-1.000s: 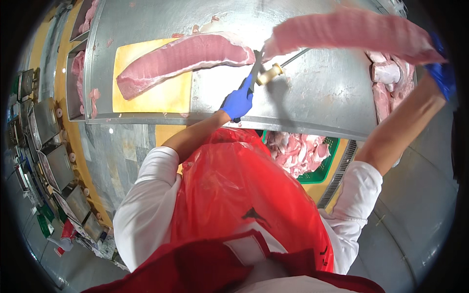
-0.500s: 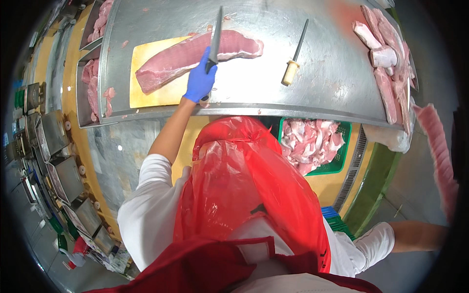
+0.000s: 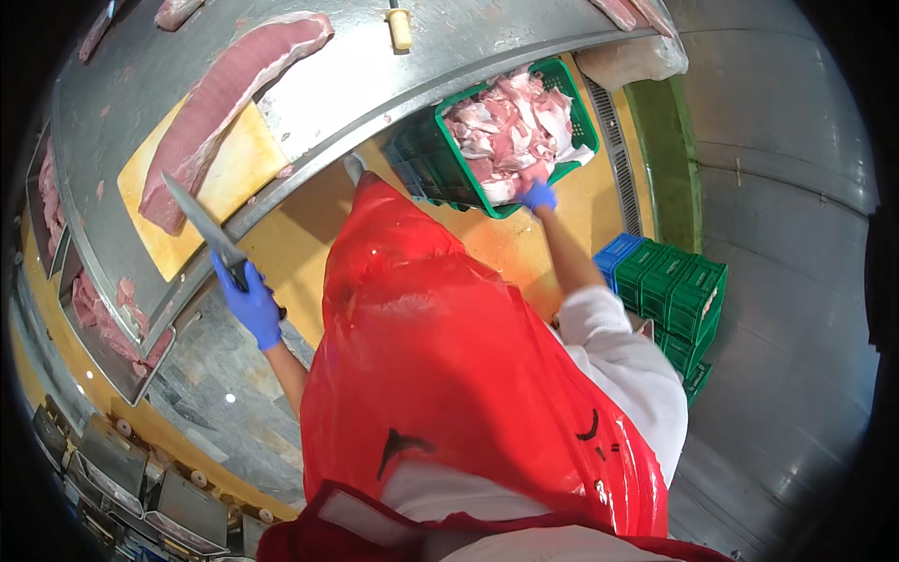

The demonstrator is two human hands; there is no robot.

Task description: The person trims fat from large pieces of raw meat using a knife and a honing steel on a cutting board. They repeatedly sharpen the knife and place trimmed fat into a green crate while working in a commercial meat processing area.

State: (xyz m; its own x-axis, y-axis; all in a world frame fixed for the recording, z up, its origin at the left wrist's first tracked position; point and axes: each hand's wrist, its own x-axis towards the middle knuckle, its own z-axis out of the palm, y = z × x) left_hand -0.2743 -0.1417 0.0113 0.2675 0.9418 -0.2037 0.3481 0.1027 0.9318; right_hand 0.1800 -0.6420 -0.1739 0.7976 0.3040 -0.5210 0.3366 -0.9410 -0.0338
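Observation:
My left hand [image 3: 251, 307], in a blue glove, is closed round the black handle of a knife [image 3: 198, 217]. Its blade slants up and left over the near end of a long pink meat loin [image 3: 211, 103], which lies partly on a yellowish cutting board [image 3: 253, 140]. My right hand [image 3: 538, 195], also blue-gloved, is at the near right corner of a green crate [image 3: 453, 148]. Pale pink meat trimmings [image 3: 510, 126] fill that crate. Blur and the crate's edge hide the right fingers, so what they hold cannot be made out.
On the metal table [image 3: 351, 80] lies a tool with a cream handle [image 3: 401, 30]. Meat pieces sit in a metal tray [image 3: 154, 351] at the left. Stacked green crates [image 3: 679, 290] stand at the right, beyond a floor drain grate [image 3: 613, 155].
The view has turned toward the right. My left hand has brought the knife back to the table's near edge. My right hand has come into view at the crate; the raised meat strip is out of sight.

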